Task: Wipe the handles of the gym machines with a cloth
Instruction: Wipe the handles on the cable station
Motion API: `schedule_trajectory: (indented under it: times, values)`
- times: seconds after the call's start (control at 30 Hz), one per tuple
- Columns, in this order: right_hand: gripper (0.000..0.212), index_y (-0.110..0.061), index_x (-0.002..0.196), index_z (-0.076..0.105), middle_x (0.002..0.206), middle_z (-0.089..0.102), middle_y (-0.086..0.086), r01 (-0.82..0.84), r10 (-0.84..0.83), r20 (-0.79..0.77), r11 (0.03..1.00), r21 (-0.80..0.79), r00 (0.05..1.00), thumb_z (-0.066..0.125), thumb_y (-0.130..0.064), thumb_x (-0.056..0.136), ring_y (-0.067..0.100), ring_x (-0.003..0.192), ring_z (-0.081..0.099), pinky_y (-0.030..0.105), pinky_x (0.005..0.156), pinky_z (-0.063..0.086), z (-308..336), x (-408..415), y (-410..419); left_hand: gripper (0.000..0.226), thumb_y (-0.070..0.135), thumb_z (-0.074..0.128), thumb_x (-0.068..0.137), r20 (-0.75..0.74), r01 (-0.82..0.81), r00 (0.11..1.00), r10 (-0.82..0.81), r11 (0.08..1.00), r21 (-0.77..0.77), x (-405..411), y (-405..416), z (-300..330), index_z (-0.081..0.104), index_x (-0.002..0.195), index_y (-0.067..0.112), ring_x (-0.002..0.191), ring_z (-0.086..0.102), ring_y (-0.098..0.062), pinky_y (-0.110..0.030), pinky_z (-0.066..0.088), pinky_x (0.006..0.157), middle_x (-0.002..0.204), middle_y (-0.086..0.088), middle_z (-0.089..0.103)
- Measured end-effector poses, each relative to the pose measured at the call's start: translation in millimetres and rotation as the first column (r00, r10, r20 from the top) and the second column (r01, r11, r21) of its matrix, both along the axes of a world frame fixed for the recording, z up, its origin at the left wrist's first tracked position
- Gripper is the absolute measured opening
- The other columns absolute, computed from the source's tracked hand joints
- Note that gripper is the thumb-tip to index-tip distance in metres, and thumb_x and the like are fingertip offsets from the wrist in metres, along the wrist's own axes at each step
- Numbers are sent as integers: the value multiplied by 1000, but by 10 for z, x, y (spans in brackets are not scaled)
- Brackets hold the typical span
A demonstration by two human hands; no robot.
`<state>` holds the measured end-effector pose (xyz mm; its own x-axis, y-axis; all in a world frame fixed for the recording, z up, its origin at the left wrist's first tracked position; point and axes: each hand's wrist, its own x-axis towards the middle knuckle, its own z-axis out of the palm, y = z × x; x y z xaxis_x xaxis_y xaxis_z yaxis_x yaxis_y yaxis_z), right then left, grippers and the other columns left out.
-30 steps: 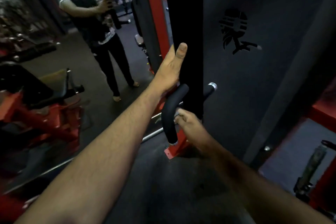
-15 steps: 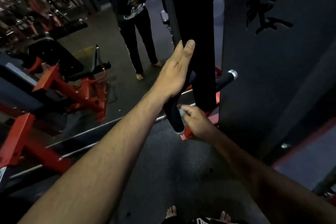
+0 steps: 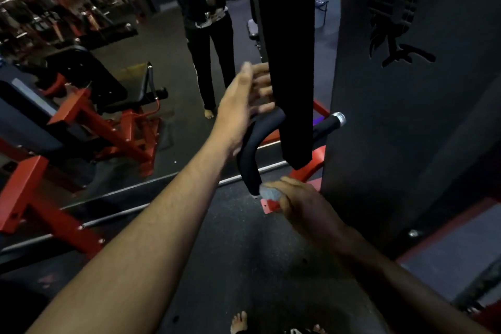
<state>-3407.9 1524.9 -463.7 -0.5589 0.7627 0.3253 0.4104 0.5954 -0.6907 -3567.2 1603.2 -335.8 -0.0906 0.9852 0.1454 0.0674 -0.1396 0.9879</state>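
A curved black padded handle [image 3: 250, 154] hangs below a black upright post [image 3: 287, 62] of the machine; its other end, with a silver cap [image 3: 338, 119], sticks out to the right. My right hand [image 3: 298, 203] grips a small grey cloth [image 3: 268, 192] and holds it against the handle's lower tip. My left hand [image 3: 244, 106] hovers just left of the post with fingers spread and blurred, above the handle's bend.
A dark machine panel [image 3: 406, 116] with a cut-out logo fills the right. A wall mirror [image 3: 108, 35] on the left reflects a person and red-framed benches [image 3: 108, 122]. Red machine feet [image 3: 311, 168] sit on the dark floor. My bare toes show at the bottom edge.
My left hand has come off the post and its fingers have spread. My right hand with the cloth has slid down the handle to its lower tip. The view has tilted downward.
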Motion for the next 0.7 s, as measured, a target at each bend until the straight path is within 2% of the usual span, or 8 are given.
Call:
schedule_trajectory:
  times: [0.07,0.17,0.2,0.23,0.3,0.37,0.4,0.7]
  values:
    - [34,-10,126,66,111,62,-2,-51,47,18,955,293,999,52,-7,95,15,100,57,25,89,45,506,-22,-29,58,48,22,112,119,-48,991,65,989,-138,-23,-66,-249,71,116,16,105,72,-20,-40,56,99,110,-6,76]
    - [43,-8,116,68,107,64,10,-111,-32,217,782,614,976,39,-15,85,30,98,60,41,82,53,1398,-208,246,44,30,32,112,-342,-212,934,105,932,-294,65,-335,-918,71,111,7,101,73,-20,-35,55,99,114,-15,74]
    - [42,-7,107,68,102,64,12,-184,-59,333,739,648,941,34,-19,86,33,94,61,45,78,54,1628,-281,385,44,28,32,112,-298,-183,952,65,903,-389,37,-425,-1139,68,117,4,97,73,-20,-32,57,91,118,-21,72]
    - [41,-7,100,68,98,65,13,-266,-110,478,713,649,871,32,-22,88,36,92,62,46,75,54,1794,-342,526,58,33,24,113,-92,-36,996,-10,875,-484,-24,-464,-1316,70,112,-2,86,73,-21,-29,57,79,109,-26,73]
    - [33,-8,103,66,105,68,13,-438,-277,794,713,548,541,35,-19,97,36,99,65,45,82,51,1966,-435,703,90,42,8,110,126,59,992,6,859,-509,-133,-421,-1575,73,65,1,59,63,-24,-31,47,63,63,-24,67]
    - [25,-9,109,63,114,68,12,-515,-345,897,735,442,277,40,-14,101,34,105,66,42,86,50,1942,-476,751,91,52,9,108,230,52,971,71,871,-488,-123,-379,-1655,60,43,12,44,50,-25,-32,39,51,46,-14,52]
    - [23,-9,110,62,114,67,12,-498,-336,909,761,416,245,42,-14,100,34,106,66,42,87,51,1932,-497,734,88,53,11,108,268,66,961,66,889,-452,-107,-398,-1672,56,45,11,42,46,-24,-30,35,46,47,-14,48]
    - [20,0,115,51,117,58,20,-181,-266,895,921,346,359,49,-11,97,39,110,56,38,73,34,1790,-816,473,70,42,23,110,528,122,843,103,919,-374,-89,-537,-1794,55,66,-2,32,45,-16,-17,28,32,50,-14,51]
